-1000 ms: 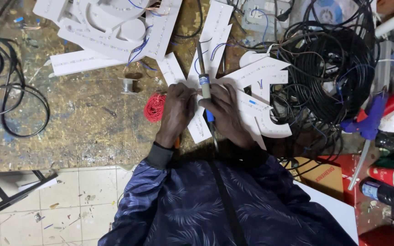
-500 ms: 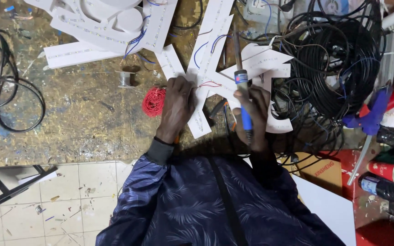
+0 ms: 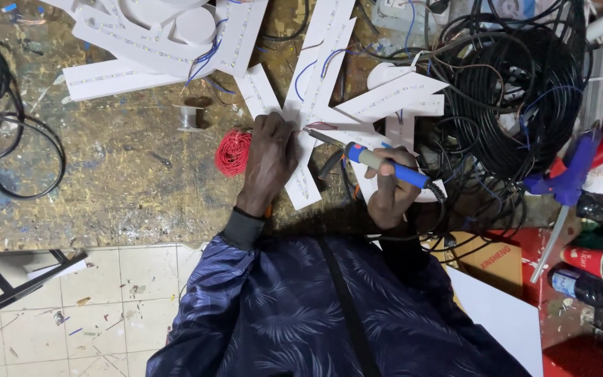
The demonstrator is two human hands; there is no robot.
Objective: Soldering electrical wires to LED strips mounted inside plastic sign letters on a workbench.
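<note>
Right hand (image 3: 391,192) has swung the soldering iron (image 3: 378,162) down; tip now meets wires by left hand (image 3: 270,157), which presses the strip (image 3: 306,183). Soldering underway.

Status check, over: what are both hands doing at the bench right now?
Left hand presses down a white strip panel. Right hand grips blue-handled soldering iron, tip at the panel's wires. Red wire coil beside the left hand.

On a worn wooden bench (image 3: 106,174), the left hand (image 3: 268,157) presses down on a white strip panel (image 3: 301,178) beside a red wire coil (image 3: 232,152), while the right hand (image 3: 389,192) grips a blue-handled soldering iron (image 3: 378,162), its tip near the left fingertips, black cables (image 3: 518,91) piled alongside.
</note>
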